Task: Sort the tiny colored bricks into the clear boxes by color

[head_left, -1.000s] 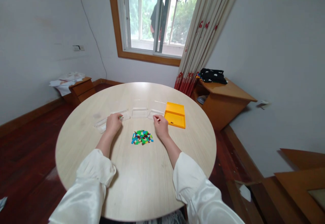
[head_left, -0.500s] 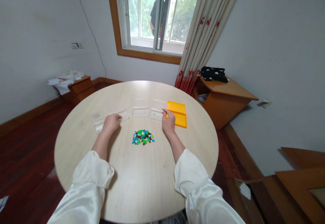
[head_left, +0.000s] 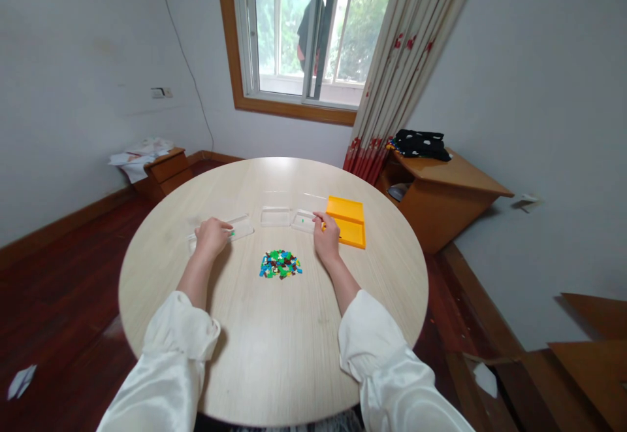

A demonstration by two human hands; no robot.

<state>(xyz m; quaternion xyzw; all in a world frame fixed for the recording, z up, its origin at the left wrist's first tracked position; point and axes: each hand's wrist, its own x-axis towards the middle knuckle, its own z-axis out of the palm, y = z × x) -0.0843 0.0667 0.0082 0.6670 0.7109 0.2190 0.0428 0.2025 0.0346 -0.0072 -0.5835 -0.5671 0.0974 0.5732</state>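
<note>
My left hand (head_left: 212,237) is over the left clear plastic box (head_left: 243,227), its fingers loosely apart. A small green piece (head_left: 232,233) shows in that box just below my fingertips. My right hand (head_left: 326,234) is held with thumb and fingers curled together at the right clear box (head_left: 300,225), beside the yellow case (head_left: 351,231). A bit of yellow shows between those fingers; I cannot tell whether it is a small piece or the case behind. Another green piece (head_left: 302,221) lies in the right box. A pile of small coloured bricks (head_left: 281,265) sits between my forearms.
Between the two boxes stands a middle clear box (head_left: 275,217) with its lid raised. Everything rests on a round wooden table (head_left: 274,353). A wooden cabinet (head_left: 441,203) with dark cloth on top stands at the right, and a small drawer unit (head_left: 169,174) at the left.
My left fingers have lifted slightly and let go of the green piece, which now shows below them. My right hand has barely moved. The whole view has shifted a little.
</note>
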